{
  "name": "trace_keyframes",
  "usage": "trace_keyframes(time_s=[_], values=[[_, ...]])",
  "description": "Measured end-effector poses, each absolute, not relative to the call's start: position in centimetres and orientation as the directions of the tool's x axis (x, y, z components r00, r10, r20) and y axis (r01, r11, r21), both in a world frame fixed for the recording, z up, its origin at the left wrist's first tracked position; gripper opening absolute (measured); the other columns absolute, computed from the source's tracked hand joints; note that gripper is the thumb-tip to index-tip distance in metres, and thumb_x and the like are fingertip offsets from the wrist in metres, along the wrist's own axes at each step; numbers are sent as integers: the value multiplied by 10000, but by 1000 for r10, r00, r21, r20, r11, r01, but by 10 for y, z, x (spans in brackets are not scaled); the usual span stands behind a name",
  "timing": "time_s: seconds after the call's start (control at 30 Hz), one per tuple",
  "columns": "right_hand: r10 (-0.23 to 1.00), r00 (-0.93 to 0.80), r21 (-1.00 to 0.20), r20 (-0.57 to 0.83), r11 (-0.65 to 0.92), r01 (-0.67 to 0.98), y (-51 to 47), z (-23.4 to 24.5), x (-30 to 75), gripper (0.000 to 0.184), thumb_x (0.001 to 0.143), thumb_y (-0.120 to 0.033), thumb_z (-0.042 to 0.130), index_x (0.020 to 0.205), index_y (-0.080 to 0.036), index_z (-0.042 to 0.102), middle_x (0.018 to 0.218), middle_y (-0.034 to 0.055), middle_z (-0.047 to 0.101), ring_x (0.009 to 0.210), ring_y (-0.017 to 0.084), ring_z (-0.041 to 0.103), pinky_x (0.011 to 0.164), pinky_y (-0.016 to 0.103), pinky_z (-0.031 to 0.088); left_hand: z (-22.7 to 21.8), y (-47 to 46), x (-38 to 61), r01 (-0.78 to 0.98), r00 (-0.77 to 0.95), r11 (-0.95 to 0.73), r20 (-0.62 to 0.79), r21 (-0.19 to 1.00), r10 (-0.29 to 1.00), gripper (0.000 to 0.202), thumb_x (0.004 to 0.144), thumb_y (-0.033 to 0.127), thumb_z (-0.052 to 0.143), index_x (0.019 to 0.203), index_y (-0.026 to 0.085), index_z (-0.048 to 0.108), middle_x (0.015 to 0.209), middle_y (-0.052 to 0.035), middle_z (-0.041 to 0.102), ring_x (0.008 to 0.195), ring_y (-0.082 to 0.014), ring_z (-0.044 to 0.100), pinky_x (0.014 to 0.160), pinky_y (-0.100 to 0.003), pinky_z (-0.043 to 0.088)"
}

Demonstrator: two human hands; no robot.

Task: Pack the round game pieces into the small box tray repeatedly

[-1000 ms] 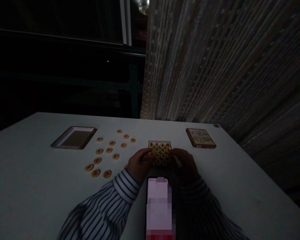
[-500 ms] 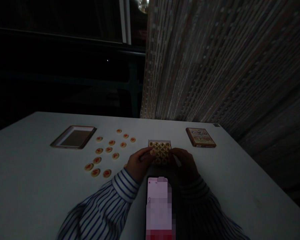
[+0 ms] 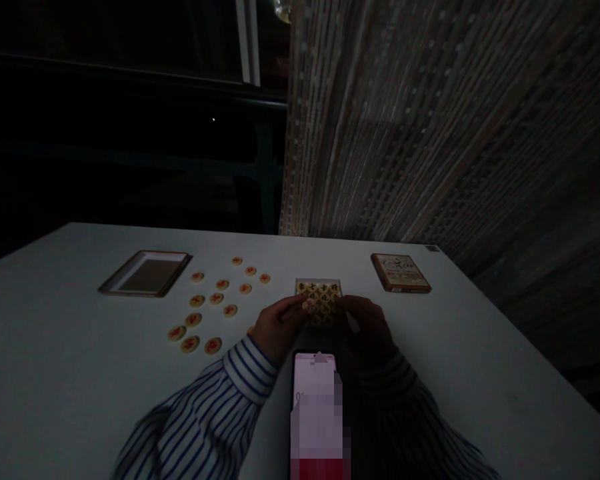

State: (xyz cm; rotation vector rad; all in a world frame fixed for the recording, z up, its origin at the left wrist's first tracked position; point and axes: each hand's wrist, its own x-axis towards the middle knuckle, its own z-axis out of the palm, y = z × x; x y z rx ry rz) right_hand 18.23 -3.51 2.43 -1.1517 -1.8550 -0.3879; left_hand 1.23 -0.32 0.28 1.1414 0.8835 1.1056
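Observation:
In the head view, a small open box (image 3: 318, 281) stands in front of me, filled with rows of round Chinese chess pieces (image 3: 323, 288) marked in black. My left hand (image 3: 281, 328) is at the box's left side, thumb and fingers pinched on a red-marked Chinese chess piece (image 3: 309, 306) low over the black ones. Whether that piece rests on them I cannot tell. At the box's right side, my right hand (image 3: 369, 328) has its curled fingers against the edge; the fingertips are dim. Several red-marked pieces (image 3: 216, 299) lie loose on the white table (image 3: 95, 373) to the left.
A shallow open tray or lid (image 3: 167, 287) lies at the far left. On the right is a flat printed box (image 3: 401, 273). A lit phone (image 3: 316, 417) lies between my forearms. Behind the table hangs a string curtain (image 3: 370, 120). The room is dark.
The red-marked piece in my left hand has shifted slightly to the right over the box. My right hand stays at the box's edge. The whole view has drifted a little.

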Motion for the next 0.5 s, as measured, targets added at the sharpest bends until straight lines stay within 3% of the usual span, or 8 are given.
trace_keyframes(time_s=[0.5], values=[[576, -291, -182, 764, 626, 758, -33, 20, 181, 137, 765, -206, 539, 877, -165, 607, 801, 67, 655, 723, 142, 602, 638, 281, 501, 11, -8, 13, -179, 289, 35, 19, 983, 957, 333, 603, 273, 687, 892, 115, 638, 891, -109, 680, 824, -198, 634, 792, -332, 500]])
